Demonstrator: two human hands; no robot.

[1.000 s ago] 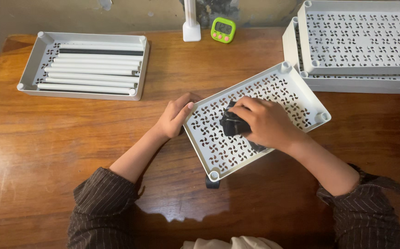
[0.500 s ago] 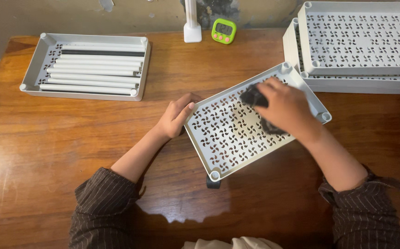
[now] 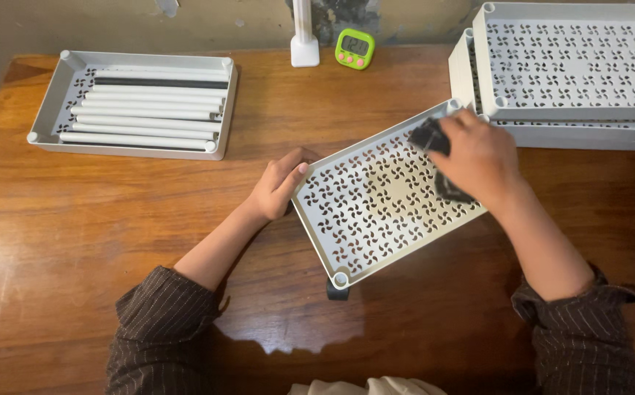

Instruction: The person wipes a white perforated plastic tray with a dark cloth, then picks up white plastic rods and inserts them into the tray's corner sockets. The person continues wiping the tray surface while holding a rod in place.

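A white perforated tray (image 3: 376, 201) lies tilted on the wooden table in front of me. My left hand (image 3: 279, 183) grips its left rim and holds it steady. My right hand (image 3: 478, 157) presses a dark cloth (image 3: 430, 137) onto the tray's far right corner; most of the cloth is hidden under the fingers. A small dark foot (image 3: 337, 290) shows under the tray's near corner.
A stack of similar white perforated trays (image 3: 573, 69) stands at the back right. At the back left a white tray (image 3: 47, 110) holds several white tubes and one dark one. A green timer (image 3: 354, 48) and a white post base (image 3: 304, 44) stand at the far edge.
My right hand has slid the dark cloth across the tray from its middle up to the far right corner. The left hand has kept its grip on the rim.
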